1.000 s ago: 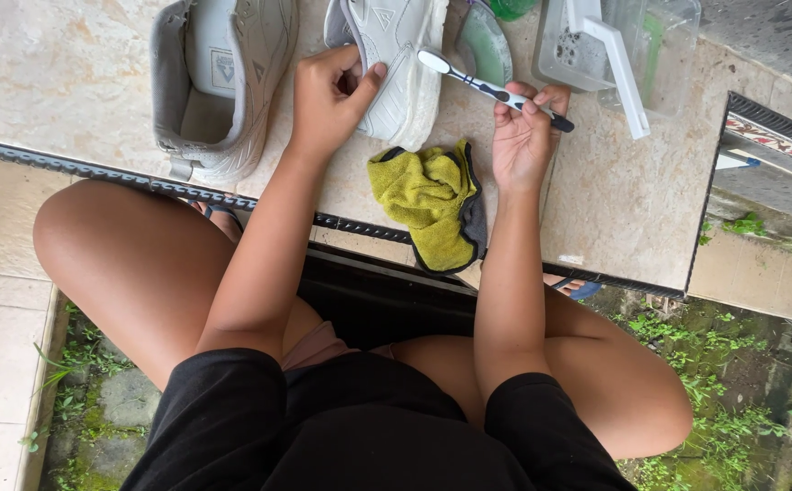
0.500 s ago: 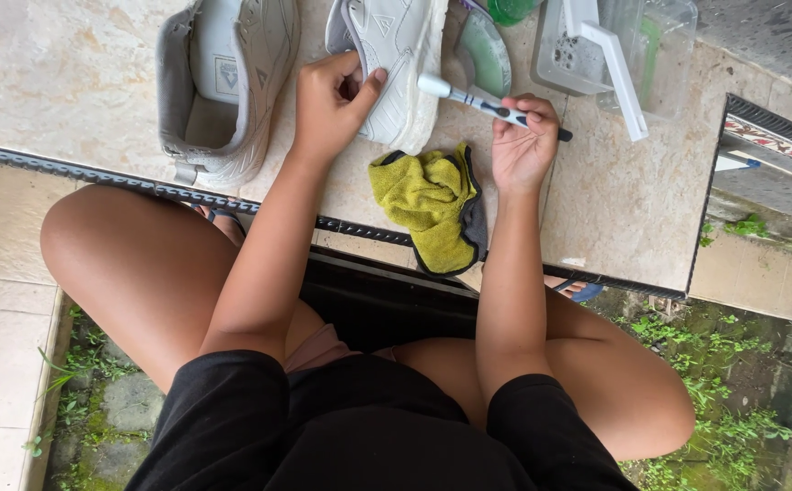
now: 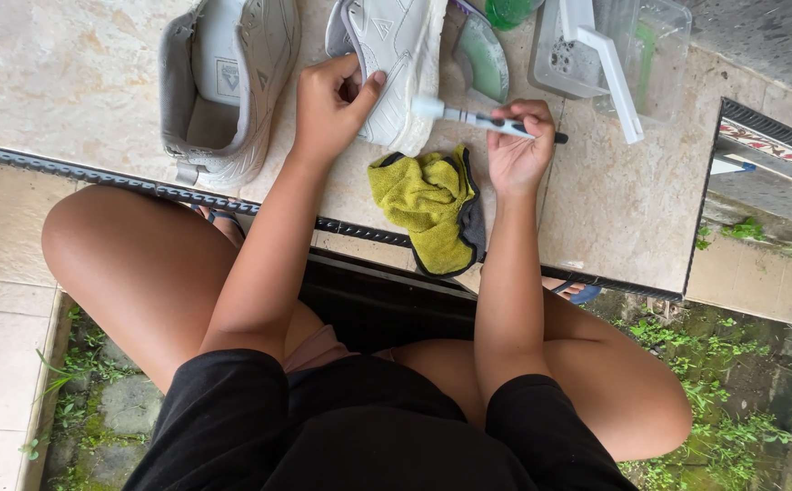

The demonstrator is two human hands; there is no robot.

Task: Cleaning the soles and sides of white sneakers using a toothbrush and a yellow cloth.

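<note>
We note the bench (image 3: pixel 69 82) is polished stone, mottled beige, faintly glossy. On it, the white shoe (image 3: pixel 396 64) shows smooth synthetic leather with a matt rubber sole. Just below the shoe, the yellow-green cloth (image 3: pixel 418 200) is fuzzy terry with dark trim. Right of the shoe, the brush (image 3: pixel 468 116) and clear container (image 3: pixel 632 55) are smooth plastic.

Single head cam, looking steeply down, close range: lap and knees at bottom, stone ledge (image 3: pixel 69 82) across top.
</note>
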